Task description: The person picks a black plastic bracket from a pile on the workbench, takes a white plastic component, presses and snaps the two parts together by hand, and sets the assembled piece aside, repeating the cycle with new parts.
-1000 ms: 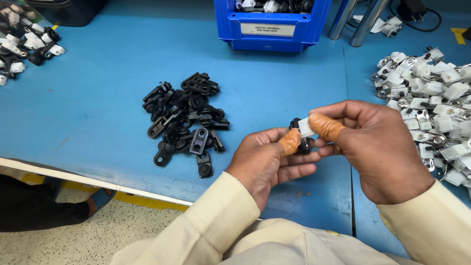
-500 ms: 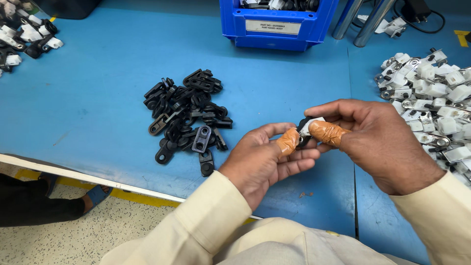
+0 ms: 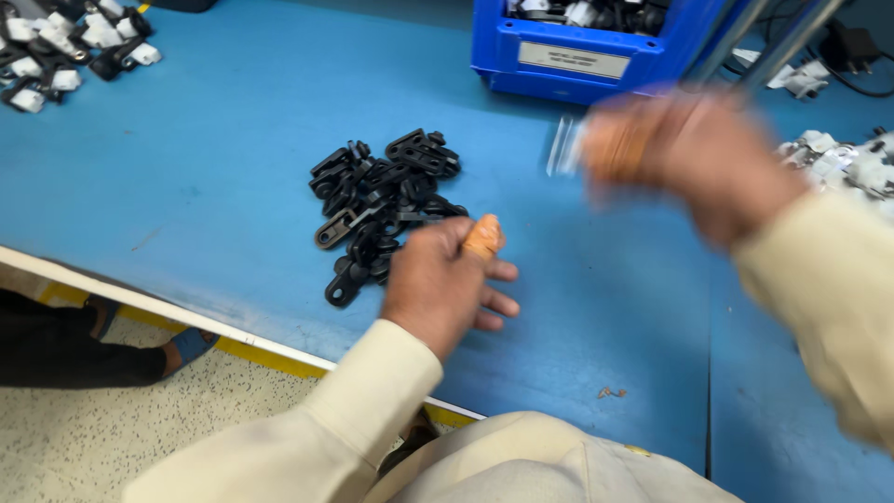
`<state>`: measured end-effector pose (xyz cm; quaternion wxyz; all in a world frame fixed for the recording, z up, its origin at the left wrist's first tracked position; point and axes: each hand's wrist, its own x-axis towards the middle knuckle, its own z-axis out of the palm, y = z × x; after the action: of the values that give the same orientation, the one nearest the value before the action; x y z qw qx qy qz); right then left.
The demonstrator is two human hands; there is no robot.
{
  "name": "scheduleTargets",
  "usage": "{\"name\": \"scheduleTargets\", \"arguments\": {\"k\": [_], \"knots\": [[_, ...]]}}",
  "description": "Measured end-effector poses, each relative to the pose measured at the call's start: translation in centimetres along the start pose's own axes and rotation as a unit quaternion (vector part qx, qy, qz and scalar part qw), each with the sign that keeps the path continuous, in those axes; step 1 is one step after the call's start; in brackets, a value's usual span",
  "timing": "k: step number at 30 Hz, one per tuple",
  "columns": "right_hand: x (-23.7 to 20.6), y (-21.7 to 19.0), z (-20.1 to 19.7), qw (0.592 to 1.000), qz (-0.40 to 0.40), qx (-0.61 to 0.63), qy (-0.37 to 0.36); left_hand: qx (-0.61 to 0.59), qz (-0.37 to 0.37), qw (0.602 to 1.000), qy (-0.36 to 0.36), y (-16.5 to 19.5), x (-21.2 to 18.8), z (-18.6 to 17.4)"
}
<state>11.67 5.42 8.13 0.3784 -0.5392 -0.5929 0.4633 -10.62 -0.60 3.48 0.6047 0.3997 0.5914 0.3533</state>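
My left hand hovers low over the blue table, at the right edge of a pile of black plastic clips. Its fingers are loosely curled and apart, an orange finger cot on one fingertip, and nothing shows in it. My right hand is raised and blurred by motion in front of the blue bin. It also wears an orange cot and pinches a small pale clip piece at its fingertips.
A heap of white clips lies at the right edge. Joined black-and-white clips lie at the far left. The table's front edge runs diagonally, with a foot in a blue sandal on the speckled floor below.
My hands have parted. The right hand has swung up and back with the pale piece, and the left hand has dropped toward the black clip pile.
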Motion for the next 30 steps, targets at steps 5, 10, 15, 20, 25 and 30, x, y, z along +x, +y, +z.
{"name": "scheduleTargets", "arguments": {"k": [5,10,15,20,25,30], "knots": [[5.7,-1.1,-1.6,0.982,-0.117,0.038,0.146,0.049,0.040,0.997,-0.032,0.7,0.9,-2.0],[-1.3,6.4,1.1,0.989,-0.022,0.007,0.145,0.017,0.087,0.996,0.029,1.2,1.7,-4.6],[-9.7,8.5,2.8,0.978,0.104,-0.086,0.162,0.323,0.257,0.877,0.246,3.5,5.6,-11.2],[-10.7,8.2,2.8,0.974,0.139,-0.053,0.173,0.512,0.244,0.812,0.140,6.5,14.1,-11.5],[-12.0,9.0,2.8,0.969,0.115,-0.138,0.171,0.647,0.168,0.744,0.021,6.4,17.8,-10.9],[-11.7,9.8,-3.8,0.932,0.053,-0.229,0.275,0.588,0.121,0.792,0.113,7.3,16.3,-11.3]]}}
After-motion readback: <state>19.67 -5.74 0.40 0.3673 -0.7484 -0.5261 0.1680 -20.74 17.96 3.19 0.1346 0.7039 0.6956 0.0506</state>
